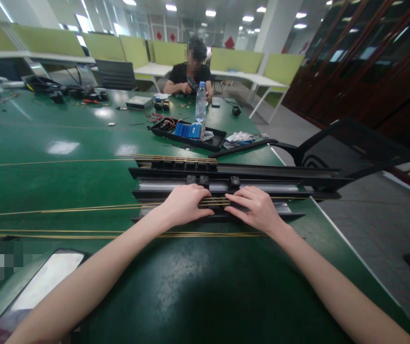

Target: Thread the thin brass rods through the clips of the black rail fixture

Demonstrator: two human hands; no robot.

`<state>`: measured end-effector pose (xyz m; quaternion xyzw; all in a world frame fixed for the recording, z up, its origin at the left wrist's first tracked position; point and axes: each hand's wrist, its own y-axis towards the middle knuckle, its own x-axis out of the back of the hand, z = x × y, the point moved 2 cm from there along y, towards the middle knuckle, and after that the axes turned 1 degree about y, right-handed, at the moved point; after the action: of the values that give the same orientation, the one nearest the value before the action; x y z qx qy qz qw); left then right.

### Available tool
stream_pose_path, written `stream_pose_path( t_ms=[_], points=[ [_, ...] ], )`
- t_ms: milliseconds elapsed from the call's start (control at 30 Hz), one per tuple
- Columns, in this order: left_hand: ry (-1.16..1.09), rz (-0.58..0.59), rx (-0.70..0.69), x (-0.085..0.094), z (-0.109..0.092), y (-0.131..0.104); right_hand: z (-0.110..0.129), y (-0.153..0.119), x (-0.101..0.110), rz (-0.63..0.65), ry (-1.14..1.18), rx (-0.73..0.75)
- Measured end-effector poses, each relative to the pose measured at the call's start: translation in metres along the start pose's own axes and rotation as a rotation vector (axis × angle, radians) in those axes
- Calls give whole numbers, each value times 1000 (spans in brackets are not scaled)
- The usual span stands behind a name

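Note:
Thin brass-coloured rods [216,201] run sideways between my hands, across long black channel rails [183,195] on the green table. My left hand [187,203] has fingers and thumb curled about the rods from the left. From the right, my right hand [255,205] pinches the same bundle, its fingertips a short way from the left ones. Where the fingers meet the rods is partly hidden. Just behind my hands, small black blocks [234,182] sit on a rail. More brass rods [190,234] lie on the table in front of the rails.
A phone [47,282] lies at the near left. Beyond the rails are a black tray [162,128] with a blue pack [188,130], a water bottle [200,104] and gloves [240,139]. A person [179,79] sits across the table. A black chair [366,148] stands right.

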<state>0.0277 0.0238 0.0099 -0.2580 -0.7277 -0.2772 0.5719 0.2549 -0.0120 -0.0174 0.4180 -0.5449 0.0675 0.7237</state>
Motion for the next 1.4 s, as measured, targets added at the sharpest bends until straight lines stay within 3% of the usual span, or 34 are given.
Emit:
stream_pose_path(
  t_ms=[633,900,1400],
  points=[
    [32,132,78,19,17,-7,2,0,3,47,3,-25],
    [-114,406,160,41,56,-23,-15,2,23,89,-12,9],
    [159,375,167,26,34,-16,-26,-3,18,126,-120,89]
  ],
)
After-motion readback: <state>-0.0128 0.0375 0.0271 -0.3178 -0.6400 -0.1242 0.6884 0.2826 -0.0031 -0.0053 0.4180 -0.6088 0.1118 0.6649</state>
